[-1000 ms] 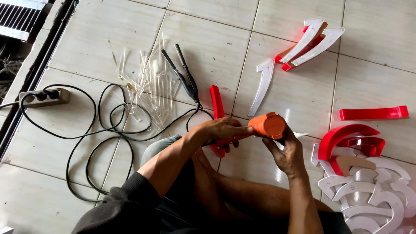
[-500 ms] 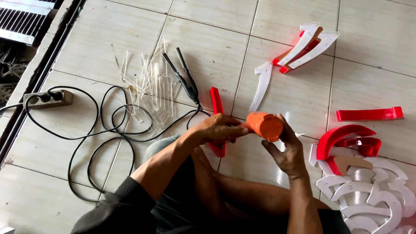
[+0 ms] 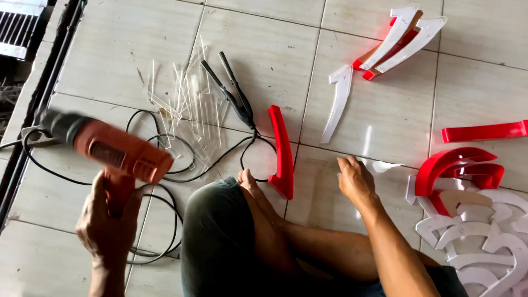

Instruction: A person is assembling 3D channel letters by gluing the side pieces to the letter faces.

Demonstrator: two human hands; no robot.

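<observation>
Heat gun lifted at left, red strip on the floor

The left hand (image 3: 107,223) grips an orange heat gun (image 3: 113,148); the right hand (image 3: 356,181) hovers loosely curled, empty, right of the curved red strip (image 3: 281,151).

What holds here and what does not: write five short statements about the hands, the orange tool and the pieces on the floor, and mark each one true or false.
1. The left hand grips the orange heat gun by its handle. True.
2. The right hand holds the curved red strip. False: the hand is empty, fingers spread over the tiled floor, and the strip lies apart from it beside the knee.
3. A black two-pronged tool lies on the floor with its cord attached. True.
4. The clear plastic strips are stacked on the white pieces. False: they lie scattered on the tiles by the black cable.
5. A heap of white curved pieces lies at the lower right. True.
</observation>
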